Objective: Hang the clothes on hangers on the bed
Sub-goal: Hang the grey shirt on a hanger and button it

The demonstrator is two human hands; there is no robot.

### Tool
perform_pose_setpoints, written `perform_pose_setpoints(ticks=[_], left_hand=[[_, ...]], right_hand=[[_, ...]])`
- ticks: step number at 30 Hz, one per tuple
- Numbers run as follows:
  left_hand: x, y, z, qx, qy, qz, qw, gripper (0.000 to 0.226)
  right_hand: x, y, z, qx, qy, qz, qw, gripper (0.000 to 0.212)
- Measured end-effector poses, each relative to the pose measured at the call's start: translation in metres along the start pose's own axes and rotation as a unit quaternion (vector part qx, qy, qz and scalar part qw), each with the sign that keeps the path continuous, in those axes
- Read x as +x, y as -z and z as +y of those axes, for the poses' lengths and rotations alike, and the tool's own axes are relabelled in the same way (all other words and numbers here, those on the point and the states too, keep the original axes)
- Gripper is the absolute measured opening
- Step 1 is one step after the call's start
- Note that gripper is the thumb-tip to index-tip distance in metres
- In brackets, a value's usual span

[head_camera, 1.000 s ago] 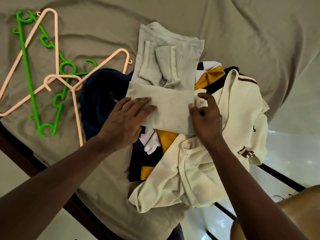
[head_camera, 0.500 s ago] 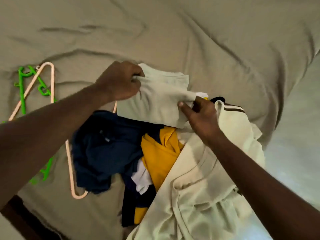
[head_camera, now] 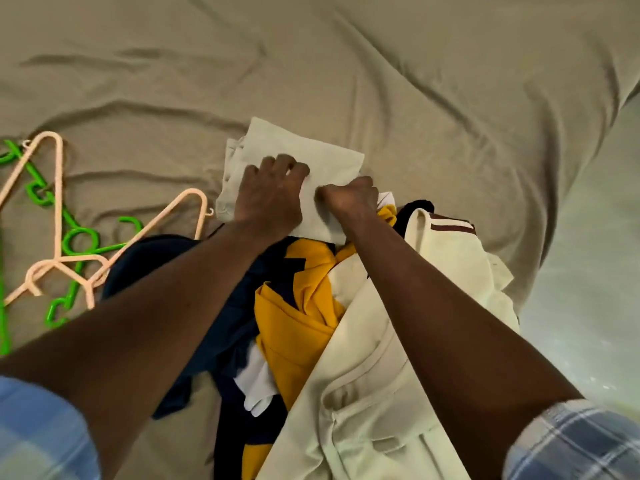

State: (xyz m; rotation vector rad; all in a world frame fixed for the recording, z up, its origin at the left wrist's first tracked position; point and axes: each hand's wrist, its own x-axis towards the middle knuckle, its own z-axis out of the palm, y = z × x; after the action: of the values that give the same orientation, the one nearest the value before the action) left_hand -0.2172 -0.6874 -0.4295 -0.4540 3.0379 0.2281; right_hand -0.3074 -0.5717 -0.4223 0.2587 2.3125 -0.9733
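Note:
A folded pale grey-green garment [head_camera: 322,157] lies at the far end of a clothes pile on the bed. My left hand [head_camera: 270,195] sits on top of it with fingers curled into the cloth. My right hand [head_camera: 349,197] grips its right edge in a fist. Below the hands lie a navy garment [head_camera: 214,327], a yellow and navy shirt [head_camera: 298,306] and a cream garment with brown stripes [head_camera: 381,393]. Peach hangers [head_camera: 55,209] and green hangers [head_camera: 78,239] lie tangled on the left of the bed.
The wrinkled tan bedsheet [head_camera: 381,71] stretches beyond and around the pile. The bed's right edge drops to a pale shiny floor [head_camera: 595,271]. One peach hanger [head_camera: 183,209] is partly under the navy garment.
Both hands have come closer together on the pale garment, the left moving from its upper left corner to its middle. The garment has shifted a little further up the bed, and the hangers show more.

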Motion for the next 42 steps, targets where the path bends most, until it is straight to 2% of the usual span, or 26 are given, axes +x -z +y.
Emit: perform_pose_setpoints(ticks=[3, 5, 6, 7, 9, 12, 14, 16, 17, 18, 20, 22, 24, 26, 28, 29, 31, 34, 36, 38, 40, 42], left_hand=[[-0.018, -0.007, 0.011, -0.132, 0.068, -0.024, 0.989, 0.047], [-0.018, -0.001, 0.013, -0.221, 0.113, -0.025, 0.968, 0.052], [-0.019, 0.007, 0.012, -0.297, 0.148, -0.030, 0.943, 0.059], [-0.020, 0.016, 0.012, -0.392, 0.188, -0.040, 0.900, 0.065], [-0.026, 0.036, 0.010, -0.554, 0.242, -0.058, 0.795, 0.068], [-0.040, 0.052, 0.003, -0.687, 0.262, -0.071, 0.675, 0.037], [-0.051, 0.058, -0.003, -0.749, 0.288, -0.053, 0.595, 0.036], [-0.061, 0.059, -0.008, -0.756, 0.337, 0.005, 0.560, 0.048], [-0.069, 0.061, -0.010, -0.747, 0.372, 0.047, 0.549, 0.041], [-0.079, 0.063, -0.011, -0.734, 0.410, 0.086, 0.534, 0.030], [-0.101, 0.068, -0.017, -0.716, 0.455, 0.140, 0.510, 0.028], [-0.128, 0.081, -0.028, -0.734, 0.440, 0.160, 0.492, 0.041], [-0.157, 0.096, -0.038, -0.790, 0.374, 0.109, 0.473, 0.052], [-0.186, 0.109, -0.047, -0.845, 0.318, 0.046, 0.428, 0.042], [-0.215, 0.110, -0.060, -0.877, 0.291, 0.025, 0.382, 0.039], [-0.228, 0.106, -0.068, -0.883, 0.288, 0.019, 0.371, 0.040], [-0.250, 0.085, -0.087, -0.869, 0.328, 0.014, 0.371, 0.043], [-0.279, 0.046, -0.112, -0.812, 0.432, 0.002, 0.393, 0.031], [-0.295, 0.026, -0.121, -0.793, 0.464, -0.009, 0.395, 0.037], [-0.304, 0.014, -0.126, -0.780, 0.483, 0.021, 0.397, 0.029], [-0.313, 0.006, -0.130, -0.777, 0.468, 0.076, 0.414, 0.030], [-0.322, 0.002, -0.130, -0.761, 0.461, 0.134, 0.436, 0.036]], right_hand=[[-0.002, 0.007, -0.004, 0.141, -0.026, -0.059, 0.988, 0.041], [-0.009, 0.010, -0.008, 0.193, 0.008, -0.092, 0.977, 0.025], [-0.016, 0.009, -0.010, 0.198, 0.036, -0.103, 0.974, 0.013], [-0.024, 0.008, -0.012, 0.188, 0.059, -0.112, 0.974, 0.006], [-0.040, 0.005, -0.015, 0.154, 0.110, -0.123, 0.974, 0.025], [-0.067, 0.001, -0.015, 0.109, 0.163, -0.171, 0.966, 0.021], [-0.091, -0.008, -0.011, 0.078, 0.202, -0.219, 0.951, 0.019], [-0.115, -0.017, -0.002, -0.016, 0.315, -0.216, 0.924, 0.036], [-0.126, -0.021, 0.003, -0.046, 0.371, -0.208, 0.904, 0.043], [-0.137, -0.022, 0.007, -0.053, 0.417, -0.195, 0.886, 0.049], [-0.155, -0.016, 0.017, 0.003, 0.448, -0.162, 0.879, 0.051], [-0.170, -0.007, 0.026, 0.109, 0.421, -0.122, 0.892, 0.043], [-0.180, 0.002, 0.034, 0.180, 0.364, -0.062, 0.912, 0.036], [-0.183, 0.011, 0.043, 0.219, 0.288, -0.025, 0.932, 0.037], [-0.188, 0.014, 0.052, 0.243, 0.205, -0.046, 0.947, 0.041], [-0.192, 0.012, 0.056, 0.255, 0.159, -0.072, 0.951, 0.043], [-0.199, -0.002, 0.063, 0.247, 0.102, -0.124, 0.956, 0.040], [-0.214, -0.045, 0.076, 0.164, 0.091, -0.166, 0.968, 0.037], [-0.225, -0.075, 0.084, 0.100, 0.104, -0.144, 0.979, 0.037], [-0.240, -0.098, 0.088, 0.067, 0.106, -0.081, 0.989, 0.044], [-0.257, -0.116, 0.094, 0.086, 0.096, -0.014, 0.992, 0.057], [-0.272, -0.131, 0.104, 0.130, 0.065, 0.023, 0.989, 0.059]])
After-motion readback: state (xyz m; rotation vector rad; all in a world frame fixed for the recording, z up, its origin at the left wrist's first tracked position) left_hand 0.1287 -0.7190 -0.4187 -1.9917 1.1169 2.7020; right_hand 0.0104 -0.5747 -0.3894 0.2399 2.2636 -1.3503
